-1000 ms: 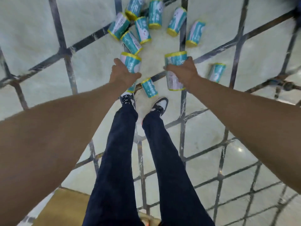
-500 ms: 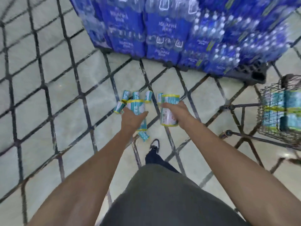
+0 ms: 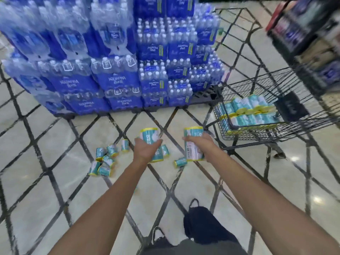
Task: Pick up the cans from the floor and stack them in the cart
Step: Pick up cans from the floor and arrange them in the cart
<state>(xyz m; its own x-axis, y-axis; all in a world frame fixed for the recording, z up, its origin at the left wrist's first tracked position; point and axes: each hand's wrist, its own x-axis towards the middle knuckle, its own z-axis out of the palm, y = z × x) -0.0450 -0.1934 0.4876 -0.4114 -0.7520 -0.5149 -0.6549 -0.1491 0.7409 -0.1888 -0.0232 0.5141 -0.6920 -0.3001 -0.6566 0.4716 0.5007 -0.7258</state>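
My left hand grips a teal can with a yellow rim, held upright at centre. My right hand holds a second teal can the same way, just right of it. Both are raised above the floor. Several more teal cans lie scattered on the tiles below and to the left, and one lies between my arms. The wire cart stands to the right, with rows of the same cans stacked inside it.
A tall pallet of blue bottled-water packs fills the far left and centre. A dark store shelf runs along the upper right. The pale tiled floor has dark diagonal lines. My legs and shoe are at the bottom.
I have risen from bending over the floor, lifting both cans up. The view swung upward, and the water pallet and the cart have come into sight.
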